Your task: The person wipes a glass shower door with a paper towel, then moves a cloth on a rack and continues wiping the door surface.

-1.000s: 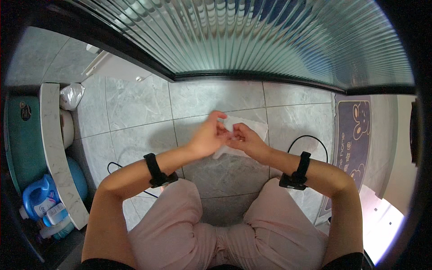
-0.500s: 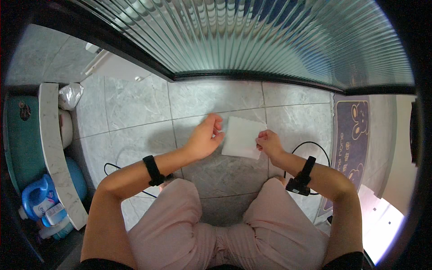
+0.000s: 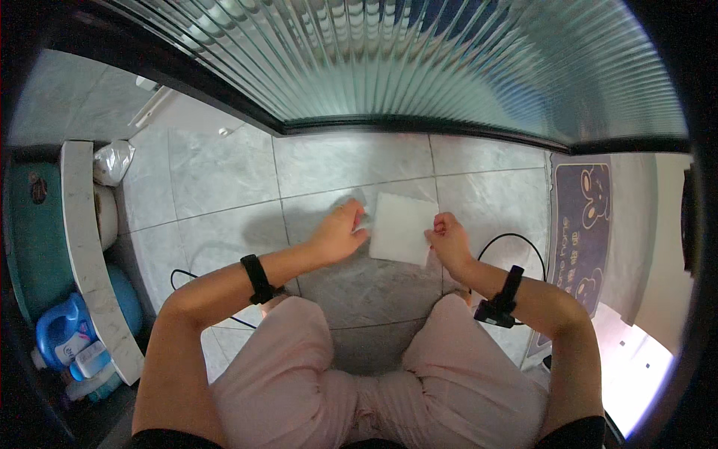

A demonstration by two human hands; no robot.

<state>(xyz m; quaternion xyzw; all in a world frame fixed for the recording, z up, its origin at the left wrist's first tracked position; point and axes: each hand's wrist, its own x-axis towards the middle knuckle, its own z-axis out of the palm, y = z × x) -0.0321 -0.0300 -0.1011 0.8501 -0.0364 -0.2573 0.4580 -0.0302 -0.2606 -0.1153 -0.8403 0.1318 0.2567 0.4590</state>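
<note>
Holding a white square cloth [image 3: 400, 228] stretched flat over the grey tiled floor [image 3: 224, 172], the left hand [image 3: 340, 233] pinches its 9 o'clock edge and the right hand [image 3: 449, 239] pinches the 3 o'clock edge, fingers pressed together on the fabric. Ribbed glass door [image 3: 419, 67] sits up at 12 o'clock, a dark patterned mat [image 3: 580, 217] at 3 o'clock, and a blue detergent bottle [image 3: 63, 340] down around 8 o'clock.

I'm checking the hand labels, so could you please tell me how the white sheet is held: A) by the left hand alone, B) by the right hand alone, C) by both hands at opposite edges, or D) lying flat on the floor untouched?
C: the left hand and right hand each pinch an opposite edge of the white sheet.
</note>
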